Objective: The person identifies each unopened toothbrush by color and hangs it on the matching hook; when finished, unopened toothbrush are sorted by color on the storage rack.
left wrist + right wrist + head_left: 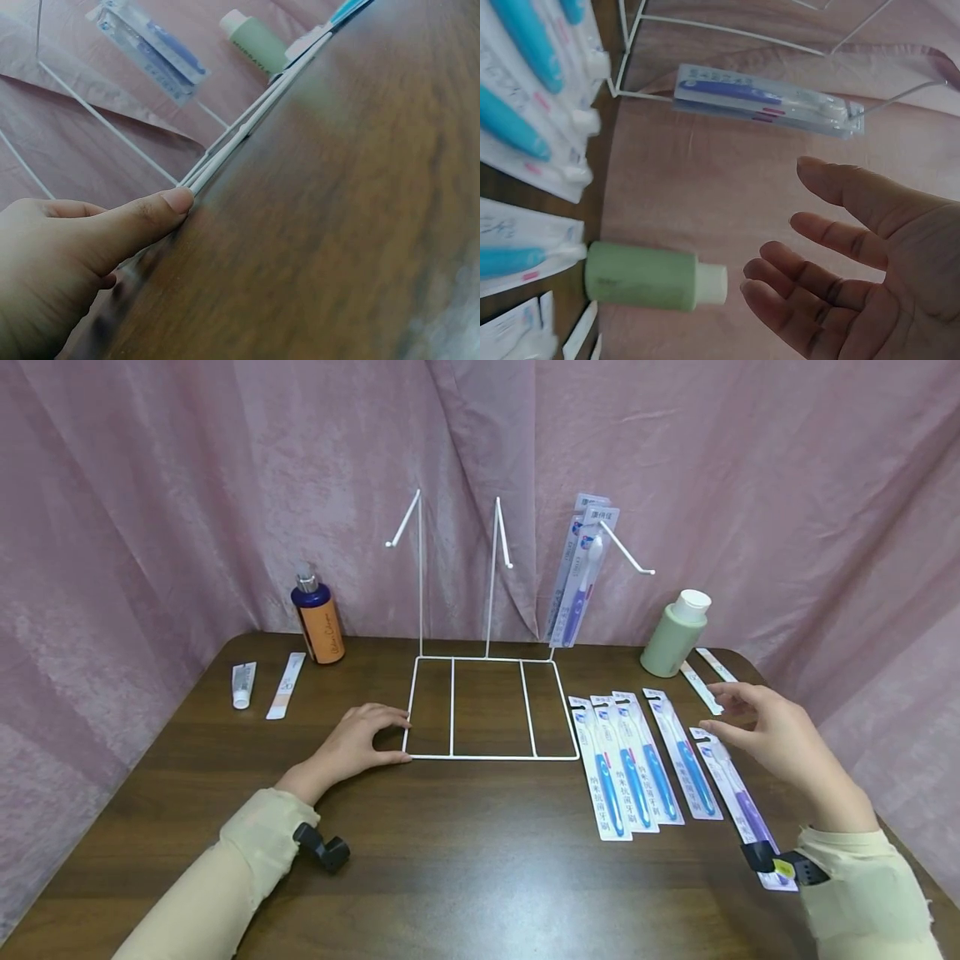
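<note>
My left hand (358, 739) touches the front left corner of a white wire display rack (487, 758), thumb at the corner and fingertips along the side rail. The thumb (142, 225) lies straight against the wire in the left wrist view. Purple toothbrush packs (585, 577) hang on the rack's right hook. My right hand (772, 735) hovers with parted, loosely bent fingers and nothing between them, above the upper end of a purple toothbrush pack (738, 793) on the table. Several blue toothbrush packs (618, 760) lie between that pack and the rack.
A green bottle (675, 635) with a white cap stands behind the packs, beside thin white strips (701, 687). At the left are an orange and blue bottle (318, 618), a small white tube (243, 685) and a flat sachet (286, 686). A pink curtain (225, 510) hangs behind the table.
</note>
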Motion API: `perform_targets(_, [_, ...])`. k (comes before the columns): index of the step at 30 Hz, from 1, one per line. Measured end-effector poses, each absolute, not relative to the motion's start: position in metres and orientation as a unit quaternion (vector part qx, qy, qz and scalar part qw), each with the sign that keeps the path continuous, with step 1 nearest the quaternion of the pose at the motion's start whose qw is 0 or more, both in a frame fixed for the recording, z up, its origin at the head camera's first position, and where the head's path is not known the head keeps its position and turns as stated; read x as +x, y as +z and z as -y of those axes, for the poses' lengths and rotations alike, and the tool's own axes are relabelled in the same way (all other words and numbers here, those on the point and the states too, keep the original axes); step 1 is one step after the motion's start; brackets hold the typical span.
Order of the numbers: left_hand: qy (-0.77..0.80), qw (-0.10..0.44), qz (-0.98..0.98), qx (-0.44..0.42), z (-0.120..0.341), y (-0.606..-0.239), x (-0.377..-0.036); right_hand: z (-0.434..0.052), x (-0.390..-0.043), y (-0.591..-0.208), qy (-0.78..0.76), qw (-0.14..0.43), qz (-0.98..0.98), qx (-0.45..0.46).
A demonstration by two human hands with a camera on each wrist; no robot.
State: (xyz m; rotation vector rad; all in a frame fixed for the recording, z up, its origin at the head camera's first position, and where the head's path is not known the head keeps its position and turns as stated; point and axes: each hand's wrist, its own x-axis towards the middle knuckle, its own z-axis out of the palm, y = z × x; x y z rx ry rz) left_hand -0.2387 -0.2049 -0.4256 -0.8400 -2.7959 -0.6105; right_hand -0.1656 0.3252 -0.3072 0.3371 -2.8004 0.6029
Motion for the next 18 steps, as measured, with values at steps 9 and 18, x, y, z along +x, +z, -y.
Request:
perform_targets(9, [-0.209,0.076,0.935,-0.278,0.204,-0.424,-0.239,-0.347,-0.152,-0.336,0.212,0.1,0.967,0.1])
perform_targets(18, [-0.202,0.073,0.936,-0.277,0.204,-0.425,-0.239,-0.364,-0.148,-0.359,0.207,0.049,0.974,0.076])
